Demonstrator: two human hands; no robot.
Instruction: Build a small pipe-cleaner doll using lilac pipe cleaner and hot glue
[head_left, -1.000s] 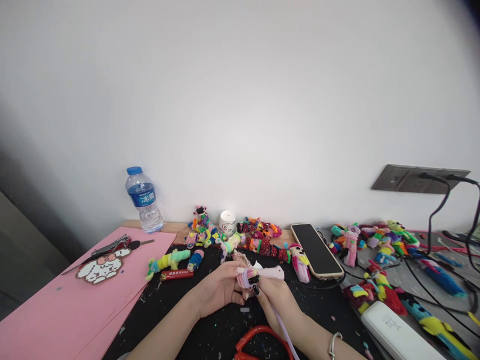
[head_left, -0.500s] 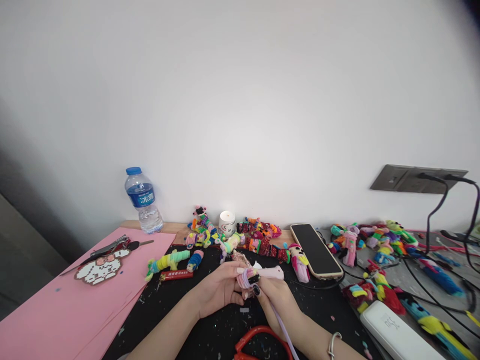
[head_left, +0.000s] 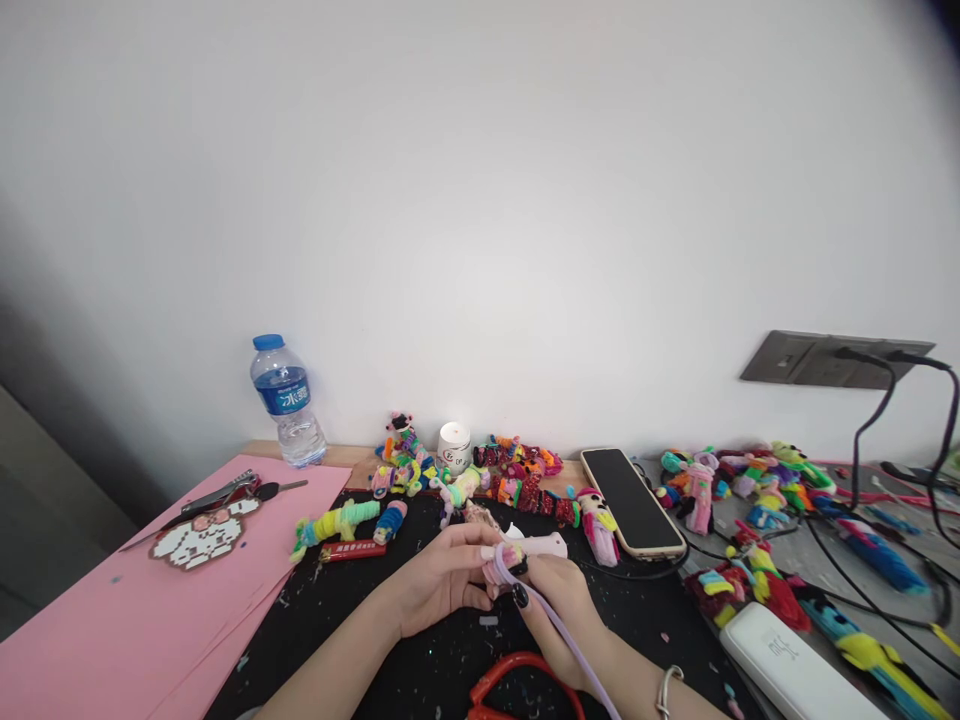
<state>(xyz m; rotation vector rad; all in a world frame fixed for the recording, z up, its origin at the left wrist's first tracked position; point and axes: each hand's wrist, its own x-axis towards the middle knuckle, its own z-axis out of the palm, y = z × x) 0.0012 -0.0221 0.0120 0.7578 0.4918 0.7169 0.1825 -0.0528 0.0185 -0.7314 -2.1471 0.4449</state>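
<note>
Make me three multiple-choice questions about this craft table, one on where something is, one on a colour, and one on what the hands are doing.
1. Where does the water bottle stand?
A. Far left, by the wall
B. On the phone
C. Beside the power bank

2. What colour is the bottle's cap?
A. Red
B. Blue
C. Green

3. What are the hands doing with the lilac pipe cleaner?
A. Both lie flat and empty on the mat
B. The left hand and right hand hold it together where it coils at the fingertips
C. One hand lifts the phone

Answers:
1. A, the bottle stands at the back left, behind the pink sheet, far from the phone and the power bank.
2. B, the cap is blue, like the label.
3. B, both hands meet at the small coil, with the lilac strand trailing past the right wrist.
</note>
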